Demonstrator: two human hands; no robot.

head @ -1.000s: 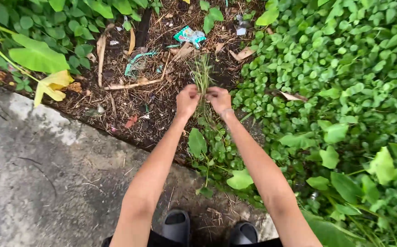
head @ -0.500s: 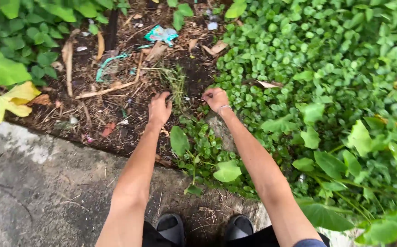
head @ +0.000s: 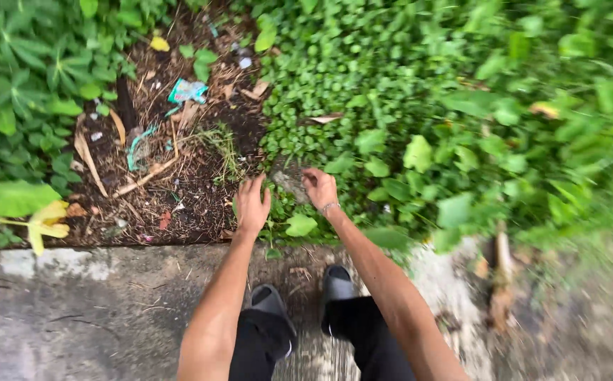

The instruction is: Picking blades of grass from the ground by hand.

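Hands, left hand (head: 252,204) spread, right hand (head: 320,188) loosely curled, teal wrapper (head: 187,91) beyond

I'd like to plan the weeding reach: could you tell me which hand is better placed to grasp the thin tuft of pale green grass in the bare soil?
Probably the left hand: it hovers open beside the thin tuft of pale green grass, while the right hand sits farther away.

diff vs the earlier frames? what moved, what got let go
Both hands had gripped the grass tuft together; they let go and drew back toward the body. Now the left hand is open, fingers spread, over the soil edge, and the right hand is loosely curled and empty above the small stone. The tuft still stands in the soil; the litter, the yellow leaf and the concrete edge are unchanged.
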